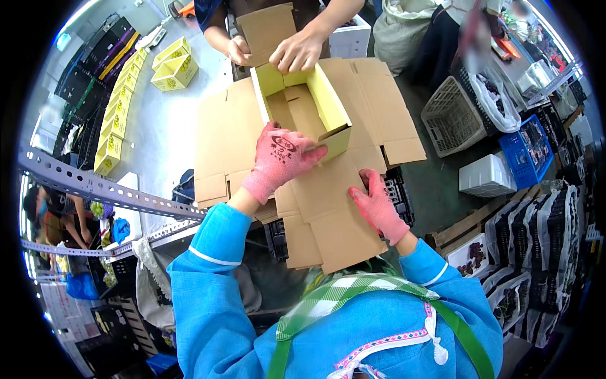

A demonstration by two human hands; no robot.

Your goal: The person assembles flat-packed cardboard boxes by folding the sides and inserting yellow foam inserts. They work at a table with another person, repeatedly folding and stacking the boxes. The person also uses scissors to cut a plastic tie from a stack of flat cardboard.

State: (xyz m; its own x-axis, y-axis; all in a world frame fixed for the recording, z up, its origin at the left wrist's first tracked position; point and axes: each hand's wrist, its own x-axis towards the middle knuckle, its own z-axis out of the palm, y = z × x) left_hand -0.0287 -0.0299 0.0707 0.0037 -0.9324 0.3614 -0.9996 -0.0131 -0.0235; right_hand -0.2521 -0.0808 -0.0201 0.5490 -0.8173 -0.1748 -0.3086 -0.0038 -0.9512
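Right hand fingertips hidden under the cardboard flap; bystander's face blurred.

Matt brown cardboard sheets; yellow carton likely smooth card; knit gloves.

Bright, even overhead light with soft shadows; glare streaks the upper rim. Fisheye bending curves the edges inside a black surround; the centre stays sharp.
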